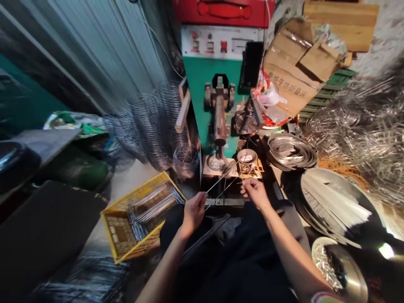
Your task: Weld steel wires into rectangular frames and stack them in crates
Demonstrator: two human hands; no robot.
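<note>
Dark-clothed lap [233,261] hogging bottom centre, left hand [194,209] pinching a thin metal rod [216,184] mid-frame, right hand [255,192] apart from it, fingers curled, can't tell if it's gripping anything tbh

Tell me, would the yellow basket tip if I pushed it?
The yellow basket probably won't tip easily; it looks wide and low. It may feel heavy, with metal rods inside. They look smooth, so they could slide.
</note>
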